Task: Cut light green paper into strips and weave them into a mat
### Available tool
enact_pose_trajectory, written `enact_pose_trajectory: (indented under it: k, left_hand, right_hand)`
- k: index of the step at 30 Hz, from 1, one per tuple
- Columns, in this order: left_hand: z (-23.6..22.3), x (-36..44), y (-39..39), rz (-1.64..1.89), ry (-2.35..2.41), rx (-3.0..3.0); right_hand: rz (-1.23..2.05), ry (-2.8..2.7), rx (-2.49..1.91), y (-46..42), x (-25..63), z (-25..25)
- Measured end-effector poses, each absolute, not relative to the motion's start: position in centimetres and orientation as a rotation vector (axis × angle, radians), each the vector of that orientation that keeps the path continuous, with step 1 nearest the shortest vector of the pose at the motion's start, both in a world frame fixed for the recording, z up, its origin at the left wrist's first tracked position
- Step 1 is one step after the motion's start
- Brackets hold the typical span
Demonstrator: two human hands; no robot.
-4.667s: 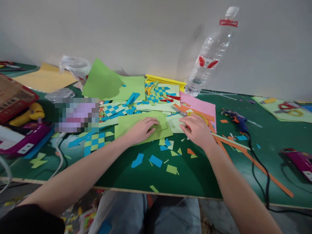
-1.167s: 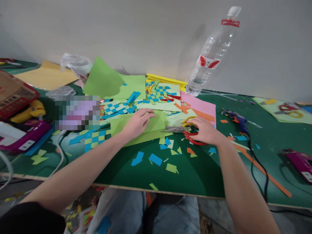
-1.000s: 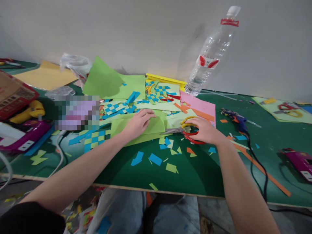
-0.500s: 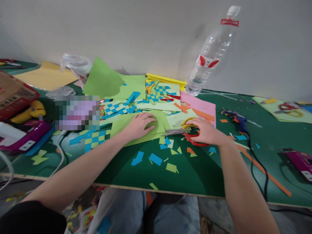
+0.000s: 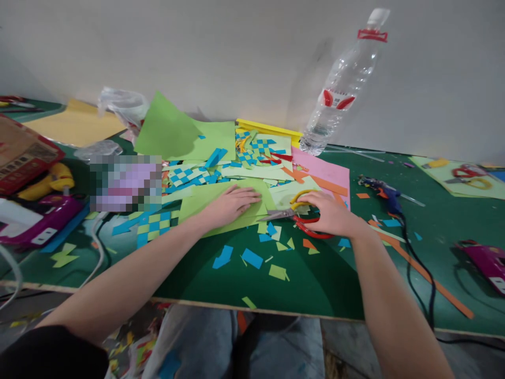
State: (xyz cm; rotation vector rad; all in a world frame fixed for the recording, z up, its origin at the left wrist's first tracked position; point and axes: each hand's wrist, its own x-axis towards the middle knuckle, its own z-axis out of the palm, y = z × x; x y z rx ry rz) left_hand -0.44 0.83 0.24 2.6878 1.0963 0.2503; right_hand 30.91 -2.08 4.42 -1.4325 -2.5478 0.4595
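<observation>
My left hand (image 5: 232, 204) lies flat on a light green paper sheet (image 5: 197, 202), its fingers stretched out to the right. My right hand (image 5: 327, 210) is closed round the handles of a pair of scissors (image 5: 281, 214), one yellow loop and one red. The blades point left and reach the right part of the green sheet, near my left fingertips. Paler green paper (image 5: 282, 196) lies beneath the scissors. Blue, green and orange paper scraps (image 5: 252, 258) are scattered just in front. Behind my hands lie several woven blue-and-green checkered pieces (image 5: 183, 178).
A clear plastic bottle (image 5: 335, 95) stands at the back. To the right, a blue glue gun (image 5: 389, 199) trails a black cable near a long orange strip (image 5: 445, 287). A pixelated purple object (image 5: 126, 184) and a purple tool (image 5: 59, 221) lie left. Pink paper (image 5: 323, 168) lies behind my right hand.
My right hand and the scissors have shifted slightly left. The fingers of my left hand have straightened and reach a little farther right over the green sheet.
</observation>
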Motion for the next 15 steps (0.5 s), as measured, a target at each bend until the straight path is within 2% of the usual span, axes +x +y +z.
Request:
enact_pose_trajectory:
  k: [15]
  left_hand:
    - [0.34, -0.37, 0.84, 0.265, 1.097, 2.623]
  right_hand:
    - [0.491, -2.548, -1.373, -2.4, 30.74, 4.22]
